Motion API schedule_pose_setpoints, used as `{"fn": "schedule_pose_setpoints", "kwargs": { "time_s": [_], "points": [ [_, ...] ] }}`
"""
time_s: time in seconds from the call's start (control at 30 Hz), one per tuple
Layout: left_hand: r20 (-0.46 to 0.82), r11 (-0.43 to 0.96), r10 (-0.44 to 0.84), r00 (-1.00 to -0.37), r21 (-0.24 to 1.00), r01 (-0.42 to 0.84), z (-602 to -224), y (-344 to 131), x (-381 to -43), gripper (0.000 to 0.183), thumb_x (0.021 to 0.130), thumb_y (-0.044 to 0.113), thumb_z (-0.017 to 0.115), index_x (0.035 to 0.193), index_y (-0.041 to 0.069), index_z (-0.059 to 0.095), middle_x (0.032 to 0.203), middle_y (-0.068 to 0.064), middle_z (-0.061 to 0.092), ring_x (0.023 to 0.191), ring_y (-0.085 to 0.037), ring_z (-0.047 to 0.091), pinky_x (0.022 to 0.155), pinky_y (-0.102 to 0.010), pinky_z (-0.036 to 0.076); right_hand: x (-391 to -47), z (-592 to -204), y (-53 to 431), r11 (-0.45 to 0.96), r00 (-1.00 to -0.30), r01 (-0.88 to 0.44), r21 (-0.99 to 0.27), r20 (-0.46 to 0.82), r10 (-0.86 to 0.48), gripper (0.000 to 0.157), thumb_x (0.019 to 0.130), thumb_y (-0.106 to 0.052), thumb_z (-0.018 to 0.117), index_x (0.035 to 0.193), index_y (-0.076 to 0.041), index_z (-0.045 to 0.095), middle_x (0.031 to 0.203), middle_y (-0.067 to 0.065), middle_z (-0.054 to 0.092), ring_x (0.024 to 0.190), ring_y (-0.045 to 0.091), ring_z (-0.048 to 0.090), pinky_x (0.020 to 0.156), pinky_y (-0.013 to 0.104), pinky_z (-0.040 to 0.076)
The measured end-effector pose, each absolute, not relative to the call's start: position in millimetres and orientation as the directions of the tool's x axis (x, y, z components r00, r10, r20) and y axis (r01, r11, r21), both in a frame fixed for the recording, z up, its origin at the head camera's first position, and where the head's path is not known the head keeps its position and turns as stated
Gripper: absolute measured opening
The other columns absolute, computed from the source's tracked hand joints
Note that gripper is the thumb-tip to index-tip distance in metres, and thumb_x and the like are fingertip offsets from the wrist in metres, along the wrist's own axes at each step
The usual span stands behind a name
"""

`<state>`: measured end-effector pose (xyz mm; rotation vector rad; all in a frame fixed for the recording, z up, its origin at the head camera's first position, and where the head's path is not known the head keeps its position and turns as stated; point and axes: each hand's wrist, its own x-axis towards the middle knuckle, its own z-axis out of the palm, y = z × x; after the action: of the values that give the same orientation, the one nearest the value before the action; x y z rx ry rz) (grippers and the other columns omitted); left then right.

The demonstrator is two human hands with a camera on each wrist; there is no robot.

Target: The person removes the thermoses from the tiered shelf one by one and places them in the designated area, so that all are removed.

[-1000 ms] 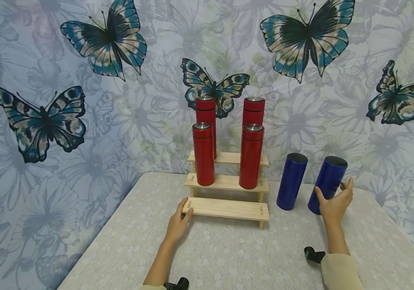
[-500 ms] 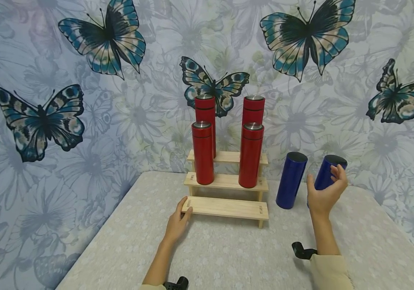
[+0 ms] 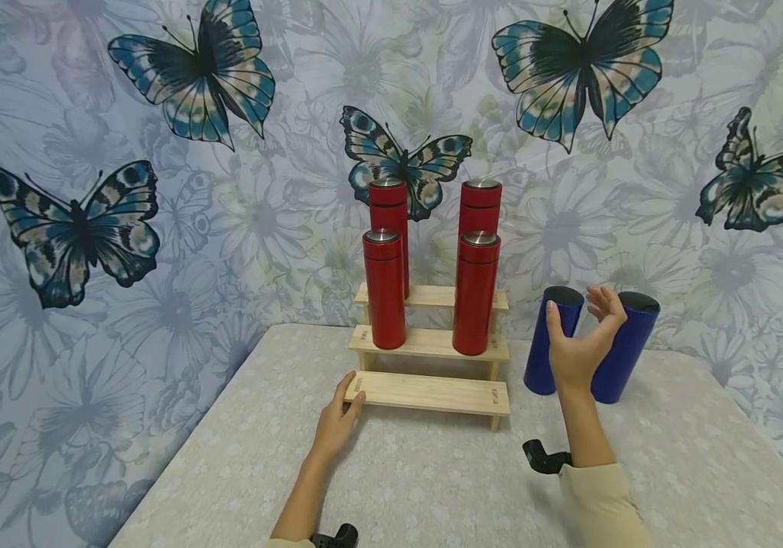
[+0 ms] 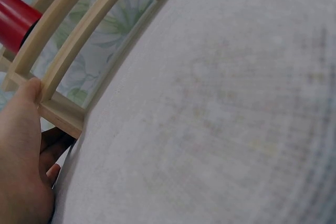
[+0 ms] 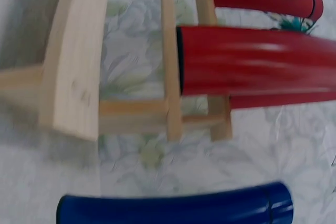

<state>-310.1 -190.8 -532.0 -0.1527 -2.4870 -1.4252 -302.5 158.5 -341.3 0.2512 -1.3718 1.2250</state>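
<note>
A three-step wooden stand [image 3: 432, 393] stands on the table. My left hand [image 3: 333, 428] grips the left end of its lowest step; in the left wrist view the thumb lies on the wood [image 4: 62, 116] with fingers behind the end. Two red flasks with silver lids stand on the middle step, the left one [image 3: 384, 297] and the right one [image 3: 475, 301]; two more are behind on the top step. Right of the stand are two blue flasks, the nearer-to-stand one [image 3: 540, 358] and the outer one [image 3: 627, 354]. In front of them my right hand [image 3: 579, 354] is raised, fingers loosely bent, holding nothing.
A pale patterned cloth covers the table [image 3: 418, 487]. Right behind it hangs a floral backdrop [image 3: 281, 228] with large butterflies. Black wrist-worn devices are on both arms, one showing by the right wrist [image 3: 543, 458].
My right hand has come away from the outer blue flask and moved left, now in front of the gap between both blue flasks. The left hand has stayed on the stand.
</note>
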Motion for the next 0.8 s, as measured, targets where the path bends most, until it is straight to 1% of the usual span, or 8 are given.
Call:
{"fn": "schedule_pose_setpoints", "kwargs": {
  "time_s": [0.1, 0.23, 0.37, 0.5, 0.6, 0.73, 0.8],
  "points": [
    [0.287, 0.509, -0.042, -0.957, 0.831, 0.226, -532, -191, -310, 0.059, 0.094, 0.049, 0.043, 0.145, 0.023, 0.027, 0.132, -0.02, 0.048, 0.109, -0.035, 0.055, 0.087, -0.05, 0.045, -303, -338, 149, 0.411, -0.256, -0.778, -0.475, 0.837, 0.483, 0.056, 0.074, 0.004, 0.068, 0.122, 0.005, 0.04, 0.114, 0.027, 0.047, 0.107, 0.034, 0.044, 0.09, 0.037, 0.033],
    [0.29, 0.515, -0.046, -0.956, 0.827, 0.226, -532, -191, -310, 0.059, 0.094, 0.05, 0.043, 0.145, 0.024, 0.028, 0.135, -0.019, 0.045, 0.113, -0.036, 0.052, 0.089, -0.05, 0.043, -306, -335, 137, 0.405, -0.268, -0.794, -0.454, 0.859, 0.437, 0.056, 0.073, 0.007, 0.068, 0.12, 0.011, 0.039, 0.114, 0.033, 0.045, 0.105, 0.039, 0.043, 0.089, 0.042, 0.033],
    [0.294, 0.525, -0.047, -0.955, 0.821, 0.226, -533, -191, -310, 0.058, 0.095, 0.049, 0.043, 0.145, 0.023, 0.029, 0.132, -0.02, 0.048, 0.11, -0.035, 0.054, 0.086, -0.05, 0.045, -312, -334, 125, 0.412, -0.312, -0.787, -0.459, 0.872, 0.377, 0.058, 0.073, 0.008, 0.069, 0.121, 0.016, 0.036, 0.116, 0.035, 0.043, 0.107, 0.04, 0.041, 0.089, 0.048, 0.031],
    [0.292, 0.525, -0.05, -0.955, 0.821, 0.224, -533, -191, -311, 0.058, 0.095, 0.049, 0.043, 0.145, 0.024, 0.028, 0.129, -0.02, 0.051, 0.107, -0.034, 0.056, 0.085, -0.049, 0.046, -321, -336, 117, 0.409, -0.369, -0.779, -0.474, 0.875, 0.312, 0.065, 0.073, 0.007, 0.07, 0.125, 0.016, 0.032, 0.12, 0.033, 0.04, 0.109, 0.044, 0.038, 0.09, 0.052, 0.03],
    [0.29, 0.525, -0.055, -0.955, 0.823, 0.219, -533, -191, -311, 0.057, 0.094, 0.049, 0.043, 0.145, 0.026, 0.029, 0.126, -0.018, 0.054, 0.103, -0.031, 0.058, 0.083, -0.048, 0.046, -336, -342, 114, 0.389, -0.416, -0.773, -0.5, 0.864, 0.284, 0.071, 0.074, 0.004, 0.071, 0.132, 0.011, 0.03, 0.124, 0.028, 0.039, 0.113, 0.042, 0.036, 0.092, 0.053, 0.03],
    [0.296, 0.535, -0.053, -0.954, 0.815, 0.223, -533, -191, -312, 0.056, 0.095, 0.047, 0.044, 0.144, 0.024, 0.029, 0.117, -0.016, 0.059, 0.094, -0.025, 0.06, 0.079, -0.045, 0.048, -361, -357, 113, 0.375, -0.505, -0.731, -0.569, 0.822, 0.263, 0.081, 0.078, -0.01, 0.074, 0.142, -0.004, 0.025, 0.131, 0.018, 0.038, 0.119, 0.033, 0.036, 0.095, 0.049, 0.031],
    [0.3, 0.539, -0.049, -0.953, 0.811, 0.228, -533, -191, -312, 0.056, 0.096, 0.046, 0.044, 0.144, 0.023, 0.029, 0.113, -0.015, 0.061, 0.089, -0.023, 0.06, 0.077, -0.044, 0.048, -372, -364, 112, 0.38, -0.54, -0.712, -0.591, 0.806, 0.242, 0.084, 0.078, -0.018, 0.075, 0.145, -0.011, 0.023, 0.133, 0.015, 0.037, 0.119, 0.032, 0.036, 0.095, 0.049, 0.032]
  ]
}}
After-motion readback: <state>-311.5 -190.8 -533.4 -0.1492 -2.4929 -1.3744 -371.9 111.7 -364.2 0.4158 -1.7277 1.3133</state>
